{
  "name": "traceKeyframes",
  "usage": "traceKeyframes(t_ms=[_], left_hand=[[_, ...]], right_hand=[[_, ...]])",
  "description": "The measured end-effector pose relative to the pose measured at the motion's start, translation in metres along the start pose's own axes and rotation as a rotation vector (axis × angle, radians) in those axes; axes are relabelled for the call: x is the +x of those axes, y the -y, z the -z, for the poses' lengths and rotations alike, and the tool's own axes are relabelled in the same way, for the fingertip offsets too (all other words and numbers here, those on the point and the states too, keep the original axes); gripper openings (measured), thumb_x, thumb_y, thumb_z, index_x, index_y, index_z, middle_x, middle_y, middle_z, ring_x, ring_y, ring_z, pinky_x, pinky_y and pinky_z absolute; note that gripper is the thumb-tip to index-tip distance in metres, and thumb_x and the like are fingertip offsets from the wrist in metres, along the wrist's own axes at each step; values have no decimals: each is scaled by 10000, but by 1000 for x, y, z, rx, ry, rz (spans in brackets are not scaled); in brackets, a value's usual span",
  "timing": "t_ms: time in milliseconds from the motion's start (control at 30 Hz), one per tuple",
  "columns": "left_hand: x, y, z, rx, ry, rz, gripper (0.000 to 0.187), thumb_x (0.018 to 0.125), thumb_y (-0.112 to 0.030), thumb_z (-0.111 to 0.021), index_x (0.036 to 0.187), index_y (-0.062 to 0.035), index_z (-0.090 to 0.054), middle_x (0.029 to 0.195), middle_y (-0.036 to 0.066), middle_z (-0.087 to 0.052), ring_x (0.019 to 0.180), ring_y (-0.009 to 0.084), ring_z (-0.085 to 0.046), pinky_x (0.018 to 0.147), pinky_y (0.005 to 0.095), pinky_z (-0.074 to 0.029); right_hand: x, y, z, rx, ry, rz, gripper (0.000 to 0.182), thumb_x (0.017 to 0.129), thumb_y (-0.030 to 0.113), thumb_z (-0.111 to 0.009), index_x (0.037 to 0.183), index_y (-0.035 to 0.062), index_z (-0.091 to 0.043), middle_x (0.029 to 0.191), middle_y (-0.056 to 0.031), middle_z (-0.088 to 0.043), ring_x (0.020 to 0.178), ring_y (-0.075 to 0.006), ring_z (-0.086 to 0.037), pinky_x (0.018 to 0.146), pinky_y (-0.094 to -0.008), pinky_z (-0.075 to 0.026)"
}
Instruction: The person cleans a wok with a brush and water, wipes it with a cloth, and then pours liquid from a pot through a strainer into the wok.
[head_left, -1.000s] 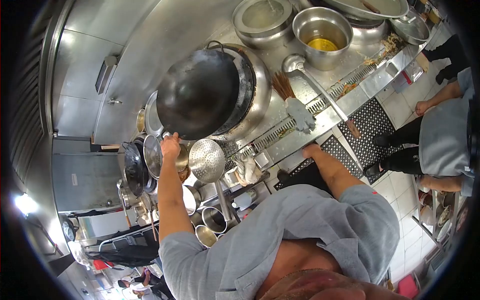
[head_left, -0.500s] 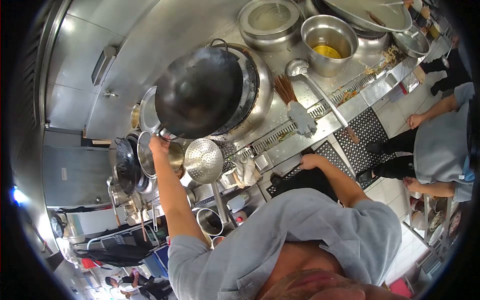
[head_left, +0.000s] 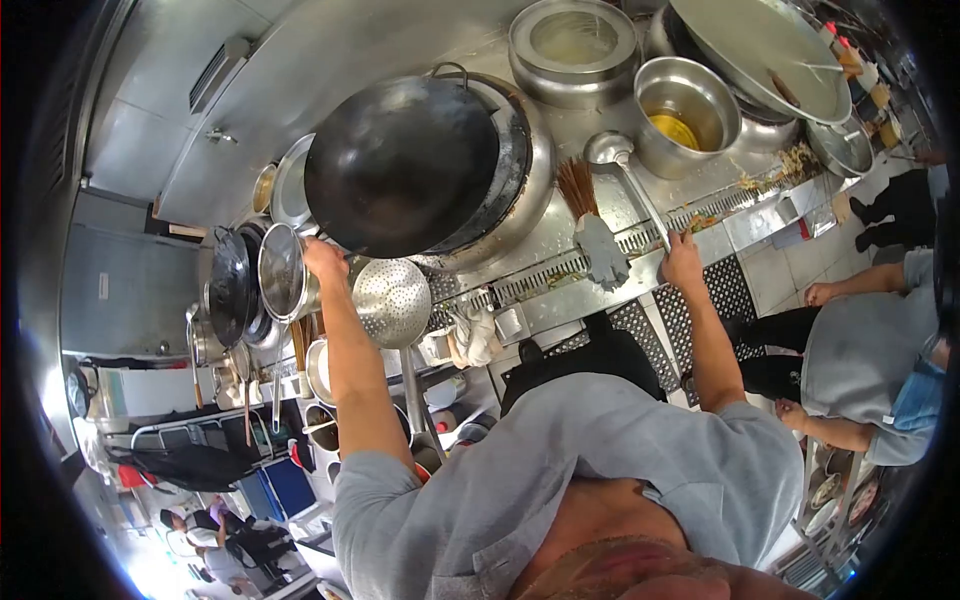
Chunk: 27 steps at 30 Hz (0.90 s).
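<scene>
A large black wok [head_left: 400, 165] sits tilted over the round burner [head_left: 520, 200], its inside dark and bare. At its near left edge my left hand [head_left: 325, 262] is closed around the wok's handle, which my fingers mostly hide. My right hand [head_left: 683, 265] grips the handle end of a long metal ladle [head_left: 637, 185] at the counter's front edge. The ladle's bowl rests on the steel counter beside a deep metal pot [head_left: 690, 100] with yellow liquid in it. Left of the ladle lies a bamboo wok brush [head_left: 578, 190] with a grey cloth-wrapped handle [head_left: 602, 255].
A perforated skimmer [head_left: 393, 303] lies just right of my left forearm. Behind are a lidded steel pot [head_left: 575, 50] and a wide pan of pale liquid [head_left: 765, 55]. A drain grate [head_left: 660, 228] runs along the front. A co-worker in grey [head_left: 860, 340] stands at right.
My right hand has come up from beside my body to the ladle and closed on its handle. Smoke or steam over the wok has thinned. The view has shifted slightly.
</scene>
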<state>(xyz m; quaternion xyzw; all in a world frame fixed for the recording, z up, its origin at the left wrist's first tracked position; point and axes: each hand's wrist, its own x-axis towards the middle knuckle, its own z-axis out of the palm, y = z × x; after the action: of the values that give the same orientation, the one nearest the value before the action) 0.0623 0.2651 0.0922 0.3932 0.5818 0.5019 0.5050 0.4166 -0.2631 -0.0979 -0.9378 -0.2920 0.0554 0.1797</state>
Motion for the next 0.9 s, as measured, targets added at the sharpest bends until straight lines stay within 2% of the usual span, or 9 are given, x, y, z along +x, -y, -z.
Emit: traceKeyframes(t_ms=[100,133,200,267,300,433,500,700,900], left_hand=[[12,9,0,27,-21,-23,293,944,-259,-391,736,-70,-477,520,20,-405,408,151,-379,373,297,-283],[13,9,-1,22,-30,-17,300,944,-261,-387,756,-59,-505,526,22,-415,411,155,-388,374,299,-292],[8,10,-2,-3,-20,-36,307,945,-260,-376,788,-45,-529,533,27,-424,413,161,-395,373,299,-300],[-3,6,-6,-33,11,-67,318,948,-265,-372,796,-38,-534,533,39,-430,412,166,-401,367,298,-301],[13,21,-4,-16,7,-97,338,952,-272,-369,792,-20,-528,531,52,-434,400,172,-402,362,303,-304],[-6,25,-12,-72,34,-136,394,960,-300,-362,868,37,-545,559,81,-488,391,190,-413,364,326,-319],[0,30,-10,-86,55,-112,401,962,-306,-362,874,39,-545,575,85,-497,394,192,-415,365,326,-321],[-6,29,-12,-58,71,-130,383,970,-314,-349,870,18,-513,642,87,-513,416,188,-424,369,319,-324],[-7,37,-15,-100,44,-103,415,983,-326,-354,874,32,-532,706,113,-556,451,205,-458,389,324,-349]], right_hand=[[7,18,12,225,12,-66,439,810,131,-564,1210,-35,-494,1050,-343,-585,938,-487,-589,811,-534,-474],[7,40,35,273,106,-130,426,843,181,-554,1200,-44,-500,1005,-334,-610,948,-478,-588,809,-531,-470],[4,54,33,469,49,-80,462,874,218,-550,1218,-82,-481,1060,-370,-577,992,-491,-577,829,-493,-473],[-16,84,48,590,-78,60,476,902,260,-551,1231,-77,-484,1033,-333,-605,997,-493,-576,850,-458,-474],[-20,105,70,654,93,-67,445,913,260,-549,1249,-28,-497,1020,-308,-622,1016,-470,-580,870,-436,-466],[-7,149,97,546,119,-42,426,922,264,-537,1290,51,-508,1039,-301,-619,1024,-449,-586,861,-441,-467],[5,163,95,484,-40,157,429,937,268,-509,1336,113,-486,1015,-308,-614,965,-458,-598,819,-484,-471],[38,220,134,204,104,314,472,964,264,-446,1419,156,-378,972,-308,-620,895,-485,-590,793,-543,-454],[43,277,147,194,153,338,459,981,275,-408,1425,165,-367,958,-289,-634,902,-485,-593,808,-538,-455]])
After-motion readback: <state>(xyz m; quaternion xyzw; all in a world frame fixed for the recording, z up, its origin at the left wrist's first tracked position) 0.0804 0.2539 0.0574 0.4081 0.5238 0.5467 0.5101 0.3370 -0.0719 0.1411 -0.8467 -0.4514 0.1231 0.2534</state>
